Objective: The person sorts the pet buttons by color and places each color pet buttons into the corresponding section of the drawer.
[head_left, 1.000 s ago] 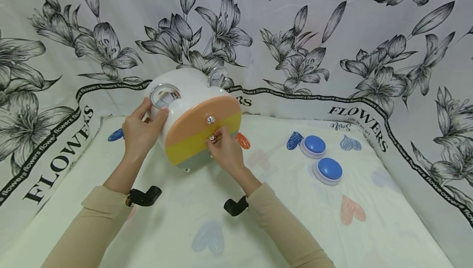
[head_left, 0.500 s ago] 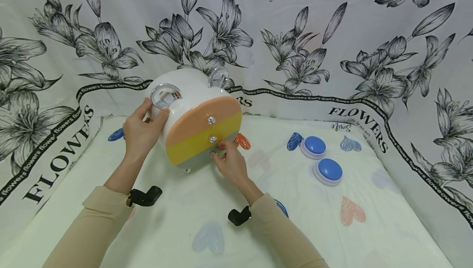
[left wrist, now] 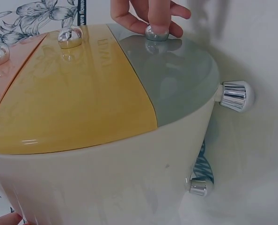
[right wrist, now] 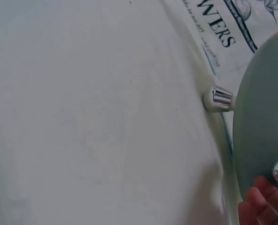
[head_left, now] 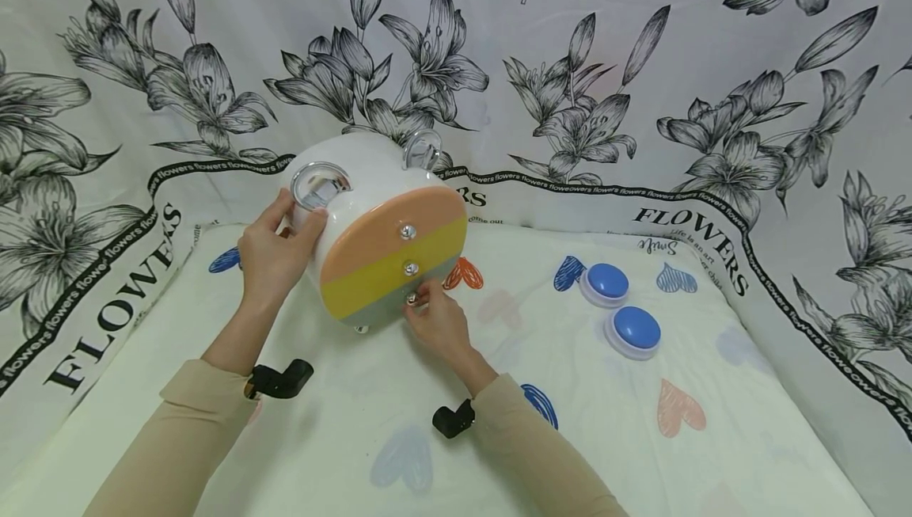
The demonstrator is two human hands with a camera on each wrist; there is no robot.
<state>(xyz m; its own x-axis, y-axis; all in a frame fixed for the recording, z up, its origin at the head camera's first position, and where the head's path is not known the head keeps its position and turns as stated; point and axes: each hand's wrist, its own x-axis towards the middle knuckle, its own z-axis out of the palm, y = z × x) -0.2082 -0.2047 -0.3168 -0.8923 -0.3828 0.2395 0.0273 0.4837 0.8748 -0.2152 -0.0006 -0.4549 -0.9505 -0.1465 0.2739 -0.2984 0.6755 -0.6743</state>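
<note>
A white rounded storage box (head_left: 370, 154) stands left of the middle in the head view, its oval front banded orange, yellow and grey-green. Each band bears a round silver knob. My left hand (head_left: 274, 260) holds the box's left side, thumb and fingers around the edge of a silver ring (head_left: 318, 184). With thumb and fingertips, my right hand (head_left: 443, 325) pinches the lowest knob (left wrist: 157, 32), on the grey-green drawer front (left wrist: 176, 75). The yellow drawer front (left wrist: 83, 103) lies flush beside it in the left wrist view.
Two blue push-button lights (head_left: 607, 280) with pale bases sit to the right on the heart-printed cloth (head_left: 513, 454). A flower-printed curtain (head_left: 570, 105) hangs close behind the box. Silver feet (left wrist: 236, 96) stick out under the box, and a clear ring (head_left: 423, 149) tops it.
My right hand has moved down from the yellow band's knob to the grey-green band's knob. My left hand and the box have stayed in place.
</note>
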